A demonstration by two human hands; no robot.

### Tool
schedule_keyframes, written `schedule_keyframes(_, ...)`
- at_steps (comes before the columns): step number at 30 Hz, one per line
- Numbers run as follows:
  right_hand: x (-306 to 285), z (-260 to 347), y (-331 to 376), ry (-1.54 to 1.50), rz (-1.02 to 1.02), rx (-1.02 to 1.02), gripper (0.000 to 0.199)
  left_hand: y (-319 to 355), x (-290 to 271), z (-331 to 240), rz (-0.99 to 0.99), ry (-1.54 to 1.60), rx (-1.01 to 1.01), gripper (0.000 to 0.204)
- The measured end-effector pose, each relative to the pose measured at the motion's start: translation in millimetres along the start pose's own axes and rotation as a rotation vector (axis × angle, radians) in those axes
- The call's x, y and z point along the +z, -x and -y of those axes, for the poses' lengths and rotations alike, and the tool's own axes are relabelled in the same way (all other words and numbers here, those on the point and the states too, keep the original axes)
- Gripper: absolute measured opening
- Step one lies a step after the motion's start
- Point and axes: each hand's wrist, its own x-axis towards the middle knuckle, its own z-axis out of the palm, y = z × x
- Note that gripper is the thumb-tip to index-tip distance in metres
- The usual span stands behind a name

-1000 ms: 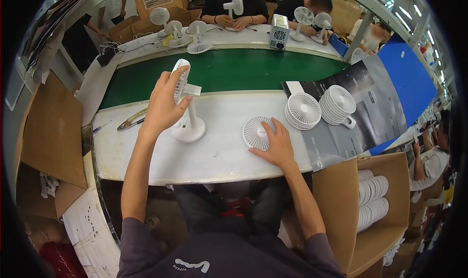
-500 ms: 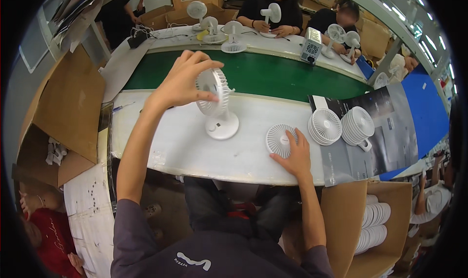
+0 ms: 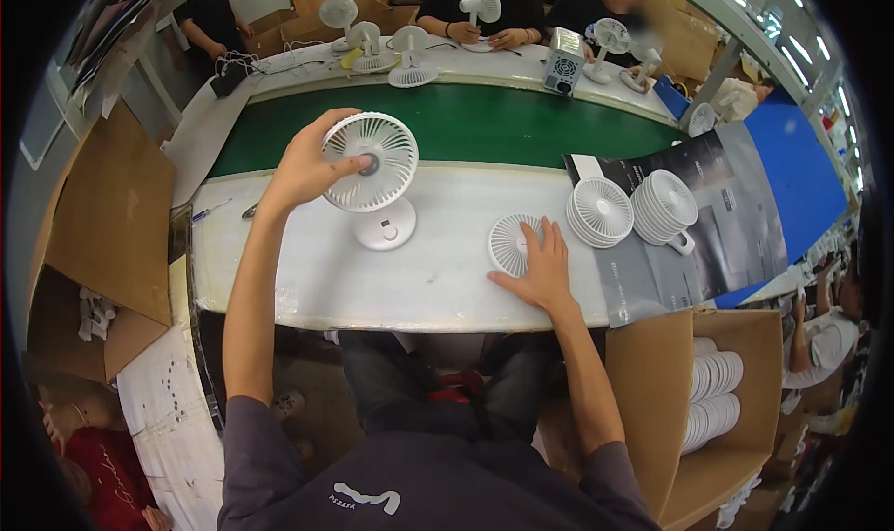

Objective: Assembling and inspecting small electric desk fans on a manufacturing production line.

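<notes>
White desk fan (image 3: pixel 371 163) gripped at head by left hand (image 3: pixel 307 168), right hand (image 3: pixel 540 275) flat on grille (image 3: pixel 510 244)

A long white tabletop (image 3: pixel 307 275) runs beside a green conveyor belt (image 3: pixel 484 121) at its 12 o'clock edge. On it stand a white desk fan (image 3: pixel 372 172) toward 10 o'clock, a loose fan grille (image 3: pixel 510 244) at centre, two grille stacks (image 3: pixel 601 210) on a dark printed sheet (image 3: pixel 708 242) toward 3 o'clock.
</notes>
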Motion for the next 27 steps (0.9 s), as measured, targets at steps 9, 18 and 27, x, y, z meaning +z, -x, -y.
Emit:
schedule_keyframes(9, -6.9, 13.8, -12.1, 0.076, 0.136, 0.069, 0.1, 33.2, 40.4, 29.6, -0.208, 0.508, -0.117, 0.057)
schedule_keyframes(18, 1.7, -2.2, -13.3, -0.019, 0.029, -0.016, 0.098, 74.6, 48.5, -33.4, -0.435, 0.418, 0.113, 0.067)
schedule_keyframes(27, -80.8, 79.1, 25.2, -1.078, -0.106, 0.078, 0.095, 181.6, 81.3, -76.7, -0.217, 0.841, -0.313, 0.064)
